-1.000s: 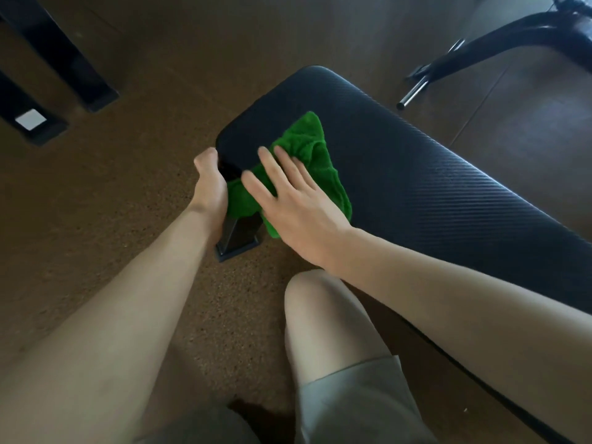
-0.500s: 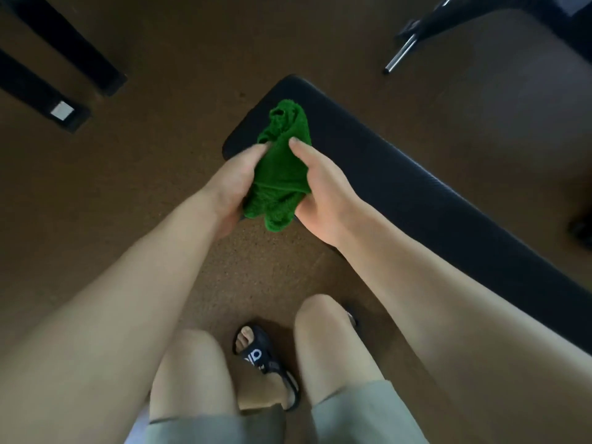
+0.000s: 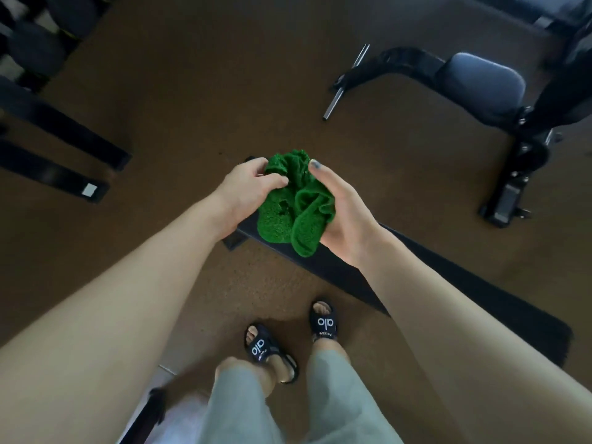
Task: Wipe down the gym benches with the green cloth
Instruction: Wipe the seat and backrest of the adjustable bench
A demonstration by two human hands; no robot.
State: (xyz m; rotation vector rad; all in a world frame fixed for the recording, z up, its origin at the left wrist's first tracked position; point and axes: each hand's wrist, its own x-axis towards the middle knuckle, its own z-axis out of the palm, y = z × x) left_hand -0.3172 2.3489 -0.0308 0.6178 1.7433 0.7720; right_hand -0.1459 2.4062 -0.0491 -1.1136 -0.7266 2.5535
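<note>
Green cloth [image 3: 293, 203] bunched; left hand [image 3: 243, 190], right hand [image 3: 344, 216] grip it

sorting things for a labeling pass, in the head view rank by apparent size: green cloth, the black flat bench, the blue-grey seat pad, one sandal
1. black flat bench, longest even partly hidden by the arms
2. green cloth and blue-grey seat pad: look alike, and the cloth is nearer the camera, so unranked
3. sandal, smallest
</note>
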